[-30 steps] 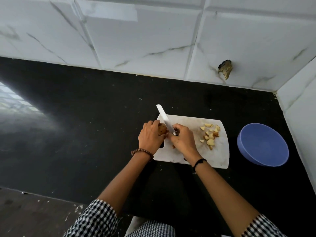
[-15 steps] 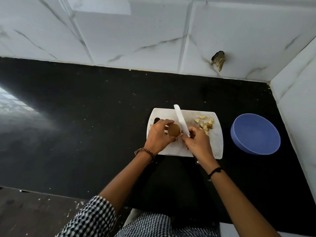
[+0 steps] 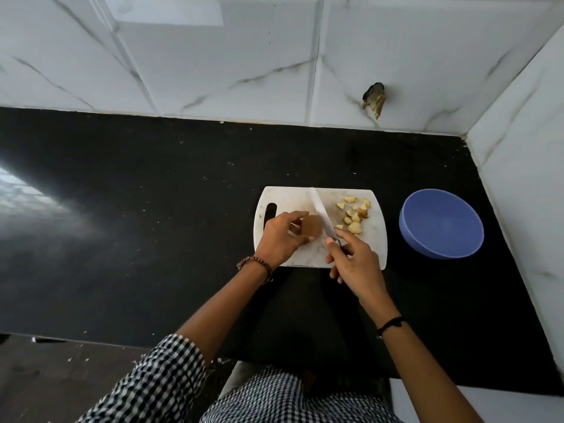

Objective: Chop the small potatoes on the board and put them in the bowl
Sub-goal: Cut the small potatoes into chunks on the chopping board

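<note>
A white cutting board [image 3: 293, 198] lies on the black counter. My left hand [image 3: 282, 236] pinches a small brown potato [image 3: 312, 229] on the board between thumb and fingers. My right hand [image 3: 354, 262] grips the handle of a white-bladed knife [image 3: 322, 213]. The blade runs away from me along the potato's right side. Several chopped potato pieces [image 3: 354, 216] are scattered on the board's right half. An empty blue bowl [image 3: 441, 222] stands on the counter to the right of the board.
The black counter [image 3: 152, 224] stretches far to the left. White marble-pattern tiled walls close the back and the right side near the bowl. A small dark object [image 3: 374, 99] sticks out of the back wall. The counter's front edge is by my body.
The potato has been set down on the board and turned in my left hand. The knife blade has swung from left of the potato to its right side. The camera view has shifted.
</note>
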Available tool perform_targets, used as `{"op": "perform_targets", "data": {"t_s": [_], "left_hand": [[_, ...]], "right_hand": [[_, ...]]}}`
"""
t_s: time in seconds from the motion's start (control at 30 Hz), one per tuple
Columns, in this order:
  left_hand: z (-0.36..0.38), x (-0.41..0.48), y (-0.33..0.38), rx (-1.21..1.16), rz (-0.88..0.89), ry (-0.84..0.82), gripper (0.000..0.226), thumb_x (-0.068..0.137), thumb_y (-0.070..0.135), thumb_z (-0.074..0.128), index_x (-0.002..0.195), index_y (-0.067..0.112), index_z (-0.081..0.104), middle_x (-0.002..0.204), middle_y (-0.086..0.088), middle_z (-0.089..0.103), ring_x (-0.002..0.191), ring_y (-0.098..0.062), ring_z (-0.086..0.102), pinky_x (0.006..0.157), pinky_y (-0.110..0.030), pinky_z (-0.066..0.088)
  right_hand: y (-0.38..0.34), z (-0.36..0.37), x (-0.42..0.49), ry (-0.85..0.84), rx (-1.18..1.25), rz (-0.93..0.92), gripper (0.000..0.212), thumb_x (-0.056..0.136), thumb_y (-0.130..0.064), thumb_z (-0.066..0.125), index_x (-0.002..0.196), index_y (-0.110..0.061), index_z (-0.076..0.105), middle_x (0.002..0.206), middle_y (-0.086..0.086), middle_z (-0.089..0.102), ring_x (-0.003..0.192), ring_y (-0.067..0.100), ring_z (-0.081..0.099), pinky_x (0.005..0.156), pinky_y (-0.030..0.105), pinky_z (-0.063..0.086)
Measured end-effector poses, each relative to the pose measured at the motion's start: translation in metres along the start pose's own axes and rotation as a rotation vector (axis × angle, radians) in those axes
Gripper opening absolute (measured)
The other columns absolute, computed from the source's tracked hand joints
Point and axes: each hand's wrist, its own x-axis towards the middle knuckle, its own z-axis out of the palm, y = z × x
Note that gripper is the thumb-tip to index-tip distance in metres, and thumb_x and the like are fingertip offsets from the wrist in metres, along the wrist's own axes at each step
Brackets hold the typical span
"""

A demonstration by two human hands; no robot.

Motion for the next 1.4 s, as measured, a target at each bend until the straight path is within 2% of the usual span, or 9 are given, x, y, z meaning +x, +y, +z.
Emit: {"op": "perform_targets", "data": {"t_s": [0.13,0.2,0.27,0.43,0.57,0.73,1.03,1.17,1.4], "left_hand": [[-0.001,0.002,0.001,-0.061,-0.040,0.047,0.049,0.083,0.007,0.071,0.129,0.013,0.057,0.118,-0.001,0.064,0.107,-0.009,0.060,0.094,-0.018,0.049],[-0.003,0.005,0.000,-0.050,-0.051,0.034,0.043,0.084,0.010,0.071,0.125,0.012,0.060,0.118,-0.001,0.065,0.108,-0.007,0.060,0.087,-0.001,0.043],[-0.005,0.007,0.002,-0.054,-0.058,0.011,0.045,0.082,0.018,0.074,0.125,0.012,0.060,0.116,0.002,0.066,0.105,-0.005,0.060,0.077,0.005,0.038],[-0.003,0.008,0.005,-0.016,-0.041,0.016,0.049,0.081,0.020,0.075,0.128,0.014,0.059,0.116,0.000,0.066,0.106,-0.009,0.061,0.093,-0.013,0.043],[-0.001,0.010,0.006,0.003,-0.048,0.022,0.046,0.081,0.018,0.074,0.125,0.010,0.062,0.113,-0.002,0.068,0.103,-0.008,0.063,0.087,-0.008,0.042],[-0.002,0.013,0.009,0.028,-0.047,-0.005,0.042,0.083,0.017,0.073,0.123,0.007,0.063,0.109,-0.002,0.069,0.101,-0.008,0.062,0.096,-0.020,0.047],[-0.001,0.012,0.015,0.068,0.016,0.026,0.023,0.080,0.014,0.075,0.102,0.010,0.073,0.095,0.001,0.069,0.089,-0.009,0.063,0.089,-0.028,0.053],[0.000,0.012,0.020,0.073,0.027,0.060,0.020,0.080,0.011,0.075,0.100,0.011,0.074,0.088,0.005,0.068,0.085,-0.006,0.062,0.085,-0.022,0.052],[0.000,0.013,0.020,0.099,0.035,0.088,0.021,0.080,0.010,0.075,0.101,0.010,0.074,0.092,0.000,0.068,0.088,-0.010,0.061,0.084,-0.023,0.051]], "right_hand": [[-0.002,0.000,-0.001,0.025,-0.116,-0.069,0.034,0.099,-0.038,0.055,0.130,-0.025,0.057,0.091,-0.003,0.068,0.073,0.009,0.066,0.065,0.024,0.054],[-0.003,0.000,-0.001,0.036,-0.153,-0.092,0.030,0.100,-0.036,0.054,0.124,-0.020,0.060,0.090,-0.005,0.068,0.076,0.008,0.065,0.068,0.022,0.054],[-0.005,0.000,-0.004,0.039,-0.186,-0.106,0.027,0.101,-0.035,0.053,0.121,-0.019,0.061,0.089,-0.005,0.068,0.075,0.006,0.064,0.062,0.013,0.047],[-0.011,0.002,-0.012,0.055,-0.257,-0.140,0.033,0.104,-0.035,0.047,0.131,-0.019,0.054,0.094,-0.004,0.066,0.076,0.000,0.059,0.055,0.007,0.042],[-0.016,0.003,-0.017,0.062,-0.292,-0.174,0.034,0.104,-0.034,0.046,0.133,-0.018,0.052,0.092,-0.007,0.061,0.074,0.001,0.059,0.055,0.011,0.042],[-0.016,0.006,-0.019,0.045,-0.340,-0.190,0.031,0.105,-0.033,0.045,0.131,-0.018,0.053,0.090,-0.004,0.061,0.073,0.004,0.060,0.056,0.013,0.040],[-0.019,0.009,-0.019,0.050,-0.441,-0.223,0.033,0.106,-0.032,0.040,0.129,-0.016,0.057,0.085,-0.002,0.063,0.073,0.008,0.062,0.065,0.026,0.054],[-0.019,0.016,-0.016,0.042,-0.538,-0.233,0.047,0.107,-0.032,0.037,0.151,-0.016,0.038,0.088,0.002,0.065,0.078,0.012,0.063,0.075,0.034,0.058],[-0.025,0.024,-0.005,0.020,-0.629,-0.188,0.053,0.107,-0.028,0.038,0.156,-0.015,0.023,0.091,0.007,0.065,0.082,0.019,0.065,0.074,0.037,0.059]]}}
